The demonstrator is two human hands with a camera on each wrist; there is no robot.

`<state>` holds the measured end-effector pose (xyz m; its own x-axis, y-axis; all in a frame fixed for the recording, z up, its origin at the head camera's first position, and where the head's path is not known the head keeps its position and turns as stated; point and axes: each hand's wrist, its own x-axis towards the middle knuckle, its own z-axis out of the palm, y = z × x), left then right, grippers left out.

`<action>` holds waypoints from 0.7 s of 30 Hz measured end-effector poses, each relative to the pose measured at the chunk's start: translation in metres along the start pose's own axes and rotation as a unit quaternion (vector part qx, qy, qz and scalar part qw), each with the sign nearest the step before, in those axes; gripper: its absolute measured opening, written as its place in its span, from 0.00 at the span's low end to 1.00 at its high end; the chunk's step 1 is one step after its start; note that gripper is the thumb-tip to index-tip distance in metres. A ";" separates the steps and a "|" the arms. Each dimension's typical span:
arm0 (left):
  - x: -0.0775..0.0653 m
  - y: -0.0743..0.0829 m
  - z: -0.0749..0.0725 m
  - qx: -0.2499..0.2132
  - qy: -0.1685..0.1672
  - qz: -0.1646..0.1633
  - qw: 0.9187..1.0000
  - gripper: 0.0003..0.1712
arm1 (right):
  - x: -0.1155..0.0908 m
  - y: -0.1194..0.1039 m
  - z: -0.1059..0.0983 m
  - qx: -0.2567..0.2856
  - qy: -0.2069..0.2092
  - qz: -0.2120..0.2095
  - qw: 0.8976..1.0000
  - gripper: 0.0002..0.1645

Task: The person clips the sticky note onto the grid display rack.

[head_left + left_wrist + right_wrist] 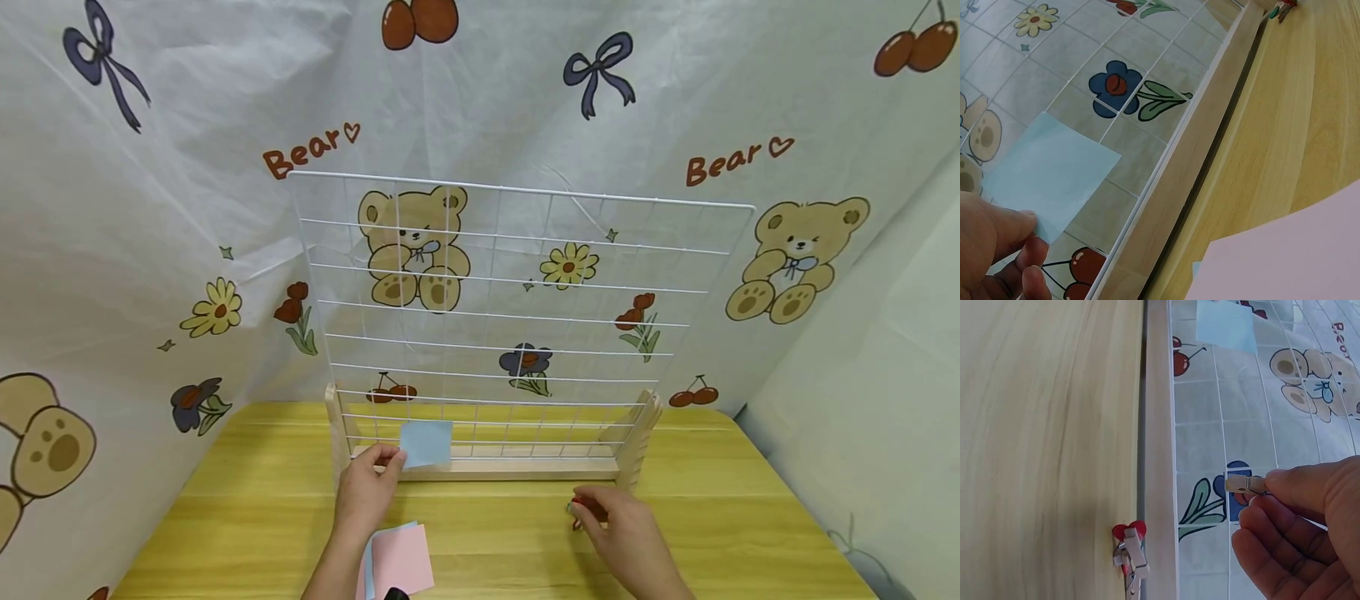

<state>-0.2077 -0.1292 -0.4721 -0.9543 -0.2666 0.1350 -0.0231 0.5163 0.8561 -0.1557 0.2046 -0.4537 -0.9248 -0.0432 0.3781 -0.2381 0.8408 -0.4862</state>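
Note:
My left hand point(366, 490) pinches a light blue paper square point(427, 443) by its lower corner, between thumb and fingers. The sheet overlaps the lower left of a white wire grid point(525, 188), which leans back in a wooden stand point(517, 472). In the right wrist view, my right hand point(1304, 525) pinches one end of a small wooden clothespin point(1246, 484), its other end pointing toward the grid. Below that hand, several small clothespins point(1132, 553) lie on the table beside the stand, one with a red heart on it.
Pink paper point(402, 560) lies over light blue paper on the wooden table point(262, 517), near my left forearm. A white cloth point(480, 100) printed with bears, bows and flowers hangs behind the grid. A cable point(862, 550) shows beyond the right table edge.

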 end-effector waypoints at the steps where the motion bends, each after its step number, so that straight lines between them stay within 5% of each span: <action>1: 0.000 0.000 0.000 0.000 0.000 0.000 1.000 0.08 | 0.000 -0.001 0.000 -0.002 0.004 -0.004 1.000 0.09; 12: 0.000 0.001 0.000 -0.001 0.000 0.000 1.000 0.08 | 0.009 -0.014 0.006 0.025 0.021 -0.028 0.999 0.10; 21: 0.000 0.001 -0.001 -0.002 -0.002 0.000 1.000 0.09 | 0.015 -0.024 0.013 0.040 0.099 -0.121 0.987 0.15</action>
<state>-0.2076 -0.1293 -0.4711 -0.9552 -0.2645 0.1328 -0.0227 0.5128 0.8582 -0.1681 0.1763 -0.4464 -0.7638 -0.1245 0.6334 -0.4743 0.7737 -0.4199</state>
